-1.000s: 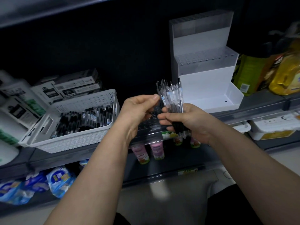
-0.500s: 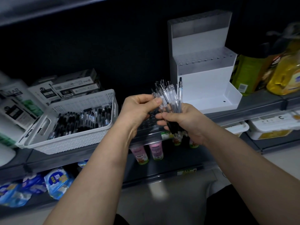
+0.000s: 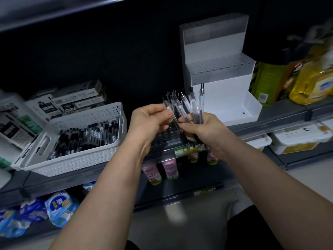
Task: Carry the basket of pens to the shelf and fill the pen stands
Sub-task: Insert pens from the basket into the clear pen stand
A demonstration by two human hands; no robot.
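Both left hand [image 3: 146, 121] and right hand [image 3: 204, 129], fingers [image 3: 162, 112] round pens [image 3: 187, 105], above grey shelf [image 3: 284, 111]

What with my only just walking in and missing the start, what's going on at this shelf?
A person is stocking pens. Their right hand grips a bundle of clear-barrelled pens, while the left hand pinches a single pen at the bundle's edge. The white perforated plastic basket, holding loose pens, sits on the grey shelf to the left. The white tiered plastic pen stand behind the hands shows no pens in its holes yet.
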